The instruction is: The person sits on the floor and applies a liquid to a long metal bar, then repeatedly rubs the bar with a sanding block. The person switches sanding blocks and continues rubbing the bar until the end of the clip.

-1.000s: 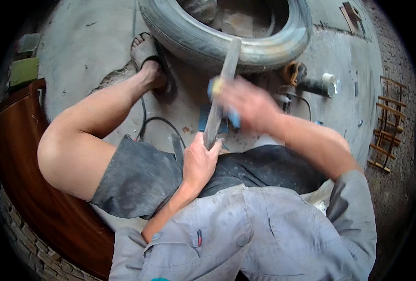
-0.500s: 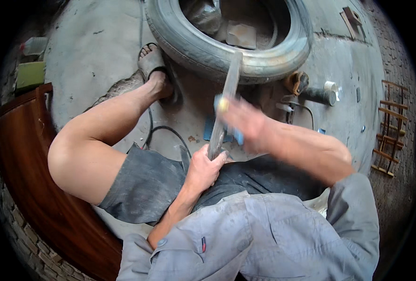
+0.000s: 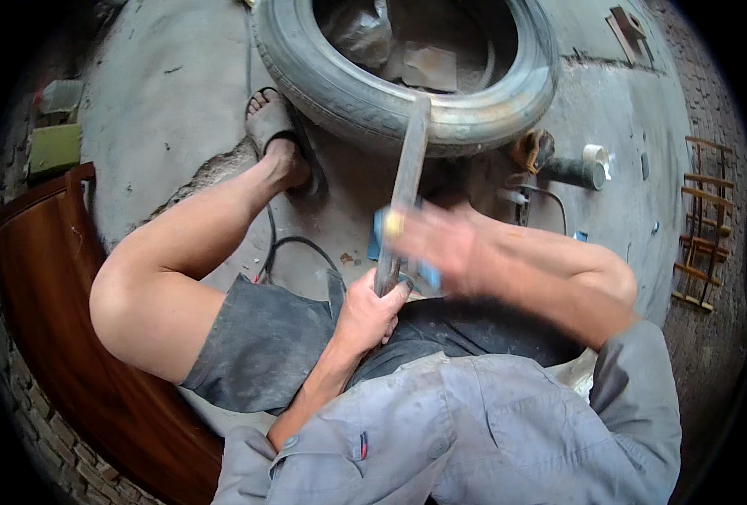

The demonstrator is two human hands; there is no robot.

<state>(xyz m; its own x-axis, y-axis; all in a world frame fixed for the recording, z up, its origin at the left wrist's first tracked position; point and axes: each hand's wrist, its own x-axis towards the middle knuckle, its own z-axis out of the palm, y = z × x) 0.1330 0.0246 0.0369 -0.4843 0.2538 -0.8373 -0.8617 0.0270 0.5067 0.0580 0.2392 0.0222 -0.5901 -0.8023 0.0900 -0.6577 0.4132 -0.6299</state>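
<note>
A narrow worn wooden bar [image 3: 409,168] slopes away from my lap, its far end resting on the near side of a tyre [image 3: 348,97] lying on the floor. My left hand [image 3: 367,311] is wrapped round the bar's near end. Smeared by motion, my right hand [image 3: 445,244] closes over the middle of the bar, just beyond the left. Between its fingers and the wood is a blue sheet [image 3: 429,274], which looks like sandpaper. A yellow spot shows at its fingertips. The palm side of this hand is hidden.
Inside the tyre lie a clear plastic bag [image 3: 365,38] and a flat square slab [image 3: 430,67]. A dark cylinder [image 3: 577,172] and a white roll [image 3: 595,156] are on the right. A brown wooden panel [image 3: 53,311] curves along my left. A black cable [image 3: 293,241] crosses the floor.
My right hand has slid along the bar toward me with the blue sheet. The left hand keeps its grip, and the bar has shifted only slightly.
</note>
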